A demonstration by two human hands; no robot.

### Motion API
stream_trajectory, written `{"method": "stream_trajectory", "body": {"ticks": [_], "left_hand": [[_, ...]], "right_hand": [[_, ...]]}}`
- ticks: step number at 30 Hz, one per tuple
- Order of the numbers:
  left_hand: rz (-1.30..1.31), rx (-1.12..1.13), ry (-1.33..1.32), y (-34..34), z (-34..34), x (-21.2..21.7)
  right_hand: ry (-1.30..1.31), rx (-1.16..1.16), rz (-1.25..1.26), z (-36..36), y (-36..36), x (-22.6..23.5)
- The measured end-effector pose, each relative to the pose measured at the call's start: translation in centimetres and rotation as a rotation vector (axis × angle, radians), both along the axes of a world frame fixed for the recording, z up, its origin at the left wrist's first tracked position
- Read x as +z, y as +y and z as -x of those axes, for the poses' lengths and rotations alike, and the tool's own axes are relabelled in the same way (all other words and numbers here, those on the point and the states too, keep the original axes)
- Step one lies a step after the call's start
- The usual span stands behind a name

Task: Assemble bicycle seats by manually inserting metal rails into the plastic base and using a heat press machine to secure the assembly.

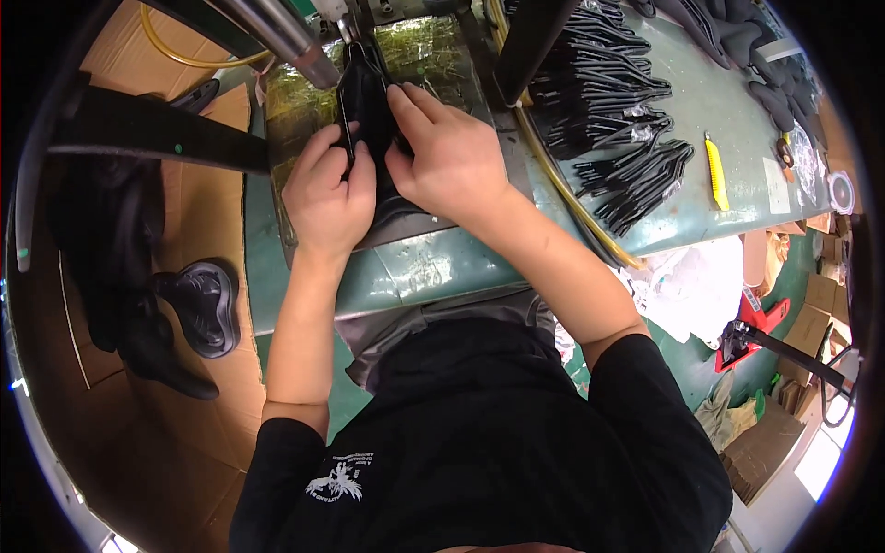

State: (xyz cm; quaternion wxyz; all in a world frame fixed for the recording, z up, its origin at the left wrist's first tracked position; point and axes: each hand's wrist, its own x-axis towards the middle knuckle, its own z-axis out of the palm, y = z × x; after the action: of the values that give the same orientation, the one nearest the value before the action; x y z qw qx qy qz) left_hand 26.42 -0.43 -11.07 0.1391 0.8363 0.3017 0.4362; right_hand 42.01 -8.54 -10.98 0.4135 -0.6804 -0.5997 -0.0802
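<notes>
A black, flexible piece with a shiny raised edge (371,100) lies under the narrow metal tip of a machine (348,29). My left hand (330,198) pinches its left edge between thumb and curled fingers. On the other side, my right hand (452,157) grips it, with the forefingers laid along the top and the thumb lower down. The near end of the piece spreads out below my hands, partly hidden by them. Beneath it is a plate covered in yellowish, glossy tape (429,60).
Black folded pieces (599,88) lie in overlapping rows on the green table (673,221), near a yellow utility knife (716,173). A metal cylinder (290,46) and dark machine post (533,46) flank the work. Left stands a cardboard box (207,405) holding black boots (205,309).
</notes>
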Motion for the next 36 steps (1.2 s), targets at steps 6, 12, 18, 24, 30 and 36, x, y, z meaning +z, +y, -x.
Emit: {"method": "stream_trajectory", "body": {"ticks": [6,12,18,24,30,36], "left_hand": [[-0.130,0.023,0.021,2.8,-0.3,0.5],[-0.110,0.048,0.018,2.2,0.2,-0.3],[0.069,0.037,-0.119,1.1,0.7,0.1],[0.139,0.206,0.171,1.6,1.4,1.4],[1.119,-0.291,-0.198,-1.0,5.8,4.3],[1.185,-0.771,-0.303,-5.2,3.9,8.1]], "right_hand": [[-0.024,-0.047,-0.052,0.0,2.8,-0.1],[0.111,-0.012,-0.053,0.2,1.8,0.2],[0.249,0.020,0.028,-0.1,0.3,0.8],[0.509,0.142,0.137,0.0,-1.4,2.7],[0.085,0.425,-0.056,-6.3,-6.6,4.3],[0.404,0.281,-0.174,-9.2,-12.1,-1.3]]}}
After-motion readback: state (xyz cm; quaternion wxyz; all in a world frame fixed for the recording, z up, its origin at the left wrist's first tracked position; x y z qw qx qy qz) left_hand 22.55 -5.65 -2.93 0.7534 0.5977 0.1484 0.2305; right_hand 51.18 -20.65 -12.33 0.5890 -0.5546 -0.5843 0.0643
